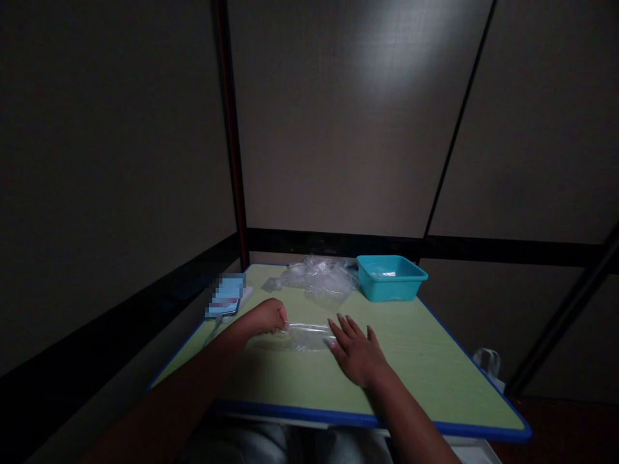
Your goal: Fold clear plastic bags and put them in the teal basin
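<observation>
Well beyond your fingers (349, 325) the wall (338, 129) rises, dim, with dark seams and a pale gleam high up. Beneath them spreads the table (416, 361), green on top and edged in blue, running out past your left hand (265, 316) and right hand (360, 356). Ahead of your fingers, near the far edge, lies the heap (324, 282) of clear, crumpled plastic, well apart from both hands. Just beside it, ahead and to the right of your right fingers, the turquoise tub (391, 290) stands upright; you can't tell whether the two touch. Between your left and right fingers the film (309, 336) lies low over the tabletop, clear and shiny, reaching from one hand to the other. Left of your left fingers, and a little farther off, sits the phone (226, 296), its screen blurred. As for the fingers themselves, your left ones are curled in tight, pinching the film's left end; your right ones are straight and spread, palm down, over its right end.
</observation>
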A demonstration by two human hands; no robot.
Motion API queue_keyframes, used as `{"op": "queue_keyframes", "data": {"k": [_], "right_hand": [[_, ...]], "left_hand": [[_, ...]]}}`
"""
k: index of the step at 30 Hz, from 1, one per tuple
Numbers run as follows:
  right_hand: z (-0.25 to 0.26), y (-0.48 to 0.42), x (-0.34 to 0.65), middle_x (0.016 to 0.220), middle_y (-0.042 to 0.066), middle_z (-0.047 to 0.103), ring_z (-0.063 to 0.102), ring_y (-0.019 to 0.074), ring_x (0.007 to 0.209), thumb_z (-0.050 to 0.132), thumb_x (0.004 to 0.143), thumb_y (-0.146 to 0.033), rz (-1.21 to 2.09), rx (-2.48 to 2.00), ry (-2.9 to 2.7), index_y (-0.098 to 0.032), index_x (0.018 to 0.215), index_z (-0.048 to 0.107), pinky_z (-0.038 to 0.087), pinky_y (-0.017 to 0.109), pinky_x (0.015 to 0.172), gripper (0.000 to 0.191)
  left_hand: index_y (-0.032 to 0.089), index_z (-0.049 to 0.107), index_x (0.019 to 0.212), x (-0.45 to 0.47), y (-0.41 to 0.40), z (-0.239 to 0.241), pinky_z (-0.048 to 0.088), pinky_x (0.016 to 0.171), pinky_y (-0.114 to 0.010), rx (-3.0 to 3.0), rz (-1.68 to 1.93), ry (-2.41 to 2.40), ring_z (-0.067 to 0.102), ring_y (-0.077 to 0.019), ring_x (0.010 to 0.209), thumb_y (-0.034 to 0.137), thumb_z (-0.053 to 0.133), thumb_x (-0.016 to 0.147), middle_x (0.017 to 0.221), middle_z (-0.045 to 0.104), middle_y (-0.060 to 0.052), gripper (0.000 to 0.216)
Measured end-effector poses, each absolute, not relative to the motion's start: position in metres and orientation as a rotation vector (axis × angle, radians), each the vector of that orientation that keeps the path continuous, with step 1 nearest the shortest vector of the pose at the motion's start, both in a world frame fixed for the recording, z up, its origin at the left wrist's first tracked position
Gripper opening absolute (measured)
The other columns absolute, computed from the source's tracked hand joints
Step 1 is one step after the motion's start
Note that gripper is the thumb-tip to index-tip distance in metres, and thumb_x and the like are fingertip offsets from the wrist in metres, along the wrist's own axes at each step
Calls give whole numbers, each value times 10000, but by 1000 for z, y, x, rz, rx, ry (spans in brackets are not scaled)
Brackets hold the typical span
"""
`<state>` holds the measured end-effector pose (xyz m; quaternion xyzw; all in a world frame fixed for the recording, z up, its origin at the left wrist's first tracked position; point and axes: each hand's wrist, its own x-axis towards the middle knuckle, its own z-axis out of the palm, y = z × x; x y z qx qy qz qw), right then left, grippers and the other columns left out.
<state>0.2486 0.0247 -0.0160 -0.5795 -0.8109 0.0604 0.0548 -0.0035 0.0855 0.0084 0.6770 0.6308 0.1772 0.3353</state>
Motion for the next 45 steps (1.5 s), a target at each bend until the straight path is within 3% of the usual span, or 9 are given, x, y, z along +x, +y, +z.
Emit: {"op": "queue_keyframes", "data": {"k": [8, 14, 25, 31, 39, 45], "right_hand": [[-18, 26, 249, 1473, -16, 75, 22, 209, 1341, 82, 880, -546, 186, -1750, -2468, -349, 1390, 118, 22, 528, 1023, 547], [-18, 26, 250, 1472, -9, 79, 37, 215, 1340, 85, 877, -555, 180, -1732, -2461, -343, 1392, 111, 31, 535, 1020, 557], [-16, 26, 249, 1473, -14, 57, 23, 210, 1341, 75, 877, -553, 183, -1751, -2476, -344, 1393, 75, 31, 541, 1016, 556], [-14, 24, 248, 1475, -19, 46, 9, 207, 1341, 73, 881, -546, 196, -1769, -2487, -338, 1395, 76, 14, 522, 1024, 554], [-18, 25, 250, 1473, -23, 53, 14, 208, 1341, 64, 874, -560, 180, -1740, -2473, -345, 1392, 102, 22, 527, 1024, 562], [-18, 26, 249, 1474, -18, 53, 16, 210, 1341, 64, 872, -564, 177, -1752, -2472, -341, 1393, 96, 21, 529, 1022, 568]], "left_hand": [[162, 547, 622, -12, 87, 9, 335, 448, -203, 1811, 428, 1685, 492, -114, 463, 244, 620, 541, 500, 533, 43, 136], [171, 543, 606, -19, 86, 9, 323, 487, -205, 1875, 418, 1725, 524, -140, 570, 261, 666, 477, 547, 548, 47, 199], [188, 450, 635, -30, 86, 9, 318, 443, -196, 1851, 433, 1740, 495, -109, 464, 284, 660, 510, 510, 501, 77, 262], [178, 492, 683, -33, 81, 16, 350, 447, -194, 1844, 457, 1732, 526, -111, 487, 240, 621, 551, 550, 539, 64, 195], [143, 556, 596, -31, 72, 20, 345, 446, -208, 1846, 376, 1866, 516, -123, 440, 171, 558, 607, 457, 526, 29, 30], [145, 559, 658, -30, 67, 22, 373, 532, -226, 1977, 492, 1988, 569, -149, 583, 136, 492, 695, 632, 608, -31, 77]]}}
